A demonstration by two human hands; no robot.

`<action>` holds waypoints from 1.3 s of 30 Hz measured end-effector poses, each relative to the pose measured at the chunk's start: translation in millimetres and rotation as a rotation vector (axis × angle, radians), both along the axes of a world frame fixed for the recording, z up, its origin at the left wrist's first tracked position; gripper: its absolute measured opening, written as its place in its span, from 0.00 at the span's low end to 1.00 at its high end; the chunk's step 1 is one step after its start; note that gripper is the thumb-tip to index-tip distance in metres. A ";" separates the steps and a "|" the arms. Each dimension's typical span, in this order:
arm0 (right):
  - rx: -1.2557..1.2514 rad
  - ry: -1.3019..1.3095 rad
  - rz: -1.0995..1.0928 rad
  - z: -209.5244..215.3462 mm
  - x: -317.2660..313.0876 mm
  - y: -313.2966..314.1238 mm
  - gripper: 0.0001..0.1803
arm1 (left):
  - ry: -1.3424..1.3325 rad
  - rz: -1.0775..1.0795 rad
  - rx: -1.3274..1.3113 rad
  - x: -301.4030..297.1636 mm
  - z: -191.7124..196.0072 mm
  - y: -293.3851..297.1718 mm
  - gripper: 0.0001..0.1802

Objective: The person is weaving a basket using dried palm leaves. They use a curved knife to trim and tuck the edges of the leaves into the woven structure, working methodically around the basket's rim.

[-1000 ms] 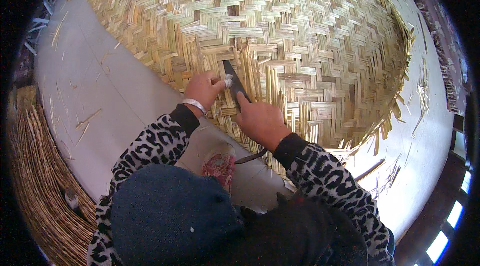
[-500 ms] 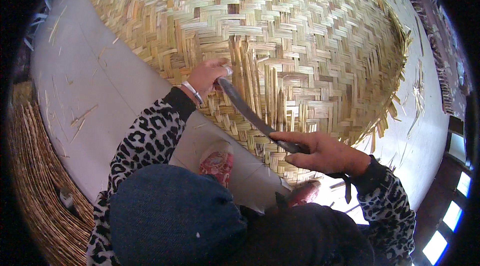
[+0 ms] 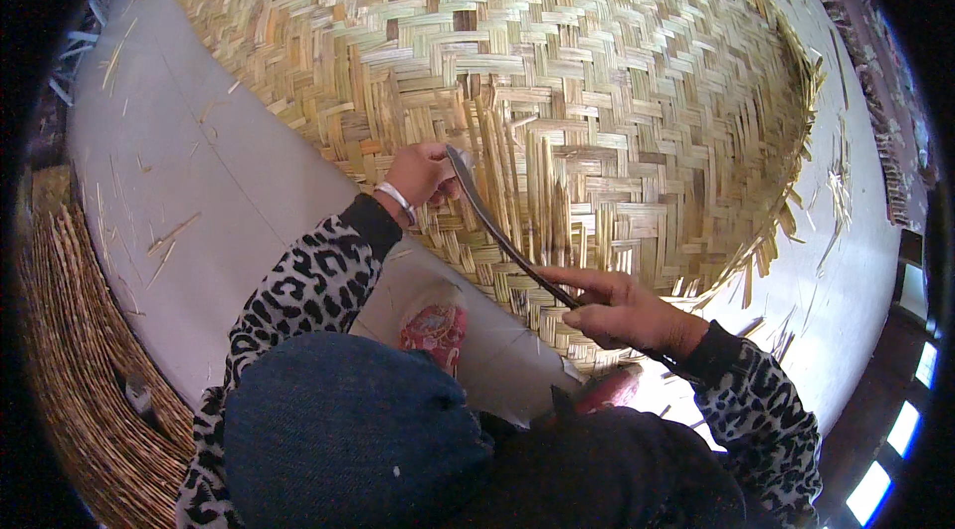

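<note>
My right hand (image 3: 627, 312) grips one end of a long, dark, curved metal blade (image 3: 497, 233), its index finger stretched along it. The blade slants up and left across the near part of a woven mat (image 3: 637, 81) of pale, flat plant strips. At its far tip is my left hand (image 3: 423, 174), fingers curled in, something whitish at the fingertips. Whether these fingers pinch the blade or a strip is hidden. Several upright loose strips (image 3: 549, 193) stick out of the weave just right of the blade. A pale bracelet (image 3: 397, 201) circles my left wrist.
Grey floor (image 3: 209, 201) with scattered straw bits lies left of the mat. A thick bundle of brown stalks (image 3: 85, 370) rests at the far left. My red-patterned shoes (image 3: 435, 330) stand by the mat's near edge. Frayed strip ends (image 3: 781, 220) jut from its right edge.
My left hand has shifted slightly down and right. The blade has turned more edge-on, its tip now over the left fingers. My right hand has moved a little toward me.
</note>
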State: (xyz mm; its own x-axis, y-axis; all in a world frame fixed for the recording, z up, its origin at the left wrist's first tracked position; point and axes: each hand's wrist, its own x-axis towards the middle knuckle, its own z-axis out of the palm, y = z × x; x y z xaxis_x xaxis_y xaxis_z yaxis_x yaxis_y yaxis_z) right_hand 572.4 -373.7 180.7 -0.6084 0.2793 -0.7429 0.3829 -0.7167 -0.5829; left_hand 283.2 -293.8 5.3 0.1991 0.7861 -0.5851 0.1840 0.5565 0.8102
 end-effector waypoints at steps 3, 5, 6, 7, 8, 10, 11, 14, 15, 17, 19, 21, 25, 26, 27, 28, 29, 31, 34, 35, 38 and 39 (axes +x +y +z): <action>0.091 -0.026 0.014 -13.3 -4.4 13.2 0.32 | 0.037 0.158 -0.014 10.0 -2.4 -11.6 0.11; 0.143 -0.129 0.003 -29.7 -16.8 19.9 0.31 | 0.068 0.174 0.026 11.0 -3.9 -15.3 0.12; 0.160 -0.160 -0.007 -38.5 -23.4 23.3 0.31 | 0.089 0.187 0.034 10.1 -4.2 -16.2 0.12; 0.274 -0.217 0.053 -47.2 -28.6 28.8 0.32 | 0.032 0.217 0.042 9.3 -4.1 -18.5 0.14; 0.371 -0.195 0.083 -53.2 -32.2 30.6 0.32 | -0.006 0.223 0.013 7.3 -3.8 -18.3 0.14; 0.536 -0.254 0.164 -61.6 -38.3 30.5 0.34 | -0.101 0.231 -0.014 3.9 -2.7 -18.3 0.15; 0.622 -0.273 0.213 -64.0 -39.6 30.9 0.33 | -0.112 0.218 -0.040 2.2 -2.0 -17.1 0.15; 0.731 -0.328 0.249 -67.6 -43.4 32.2 0.30 | -0.152 0.227 -0.139 1.9 0.1 -11.9 0.16; 0.781 -0.389 0.289 -69.3 -47.6 30.5 0.30 | -0.178 0.276 -0.155 3.2 1.0 -11.2 0.17; 0.887 -0.504 0.357 -74.9 -59.0 26.4 0.31 | -0.187 0.361 -0.205 7.0 2.8 -9.5 0.18; 0.839 -0.597 0.332 -82.3 -70.7 17.4 0.31 | -0.155 0.439 -0.272 11.1 4.2 -7.2 0.20; 0.852 -0.660 0.330 -92.9 -80.9 13.3 0.32 | -0.094 0.362 -0.215 13.2 5.7 -4.8 0.20; 0.908 -0.704 0.300 -107.7 -84.8 12.4 0.31 | -0.089 0.326 -0.187 13.5 9.0 -4.3 0.20; 0.920 -0.701 0.302 -109.7 -83.7 13.4 0.31 | -0.066 0.322 -0.199 12.4 10.3 -4.5 0.20; 0.920 -0.702 0.310 -111.3 -83.0 14.8 0.30 | -0.096 0.318 -0.198 12.0 11.9 -5.4 0.19; 0.948 -0.694 0.308 -112.2 -82.3 16.2 0.30 | -0.095 0.332 -0.210 11.8 13.8 -6.7 0.19; 0.960 -0.693 0.309 -112.8 -81.8 17.2 0.30 | -0.093 0.347 -0.223 11.0 16.4 -8.5 0.18; 0.974 -0.693 0.314 -113.6 -81.7 18.5 0.31 | -0.133 0.315 -0.250 8.6 22.2 -12.7 0.17; 0.983 -0.697 0.323 -114.4 -82.6 18.7 0.31 | -0.153 0.322 -0.322 11.2 27.5 -17.4 0.16; 0.985 -0.694 0.325 -114.4 -82.7 18.5 0.31 | -0.144 0.339 -0.356 12.4 28.3 -18.1 0.16; 0.980 -0.690 0.336 -113.6 -81.7 18.4 0.31 | -0.117 0.334 -0.343 15.1 26.7 -17.8 0.17; 0.982 -0.688 0.335 -113.1 -81.3 18.9 0.31 | -0.117 0.325 -0.355 15.2 25.2 -16.8 0.18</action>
State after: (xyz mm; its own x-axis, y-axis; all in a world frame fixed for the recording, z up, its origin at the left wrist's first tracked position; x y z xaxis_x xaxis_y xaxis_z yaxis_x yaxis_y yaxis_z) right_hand 491.1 -354.8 67.6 -0.3239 0.8033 -0.4999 0.9008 0.1003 -0.4225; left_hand 298.4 -310.5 30.5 0.0568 0.5748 -0.8163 -0.1259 0.8153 0.5652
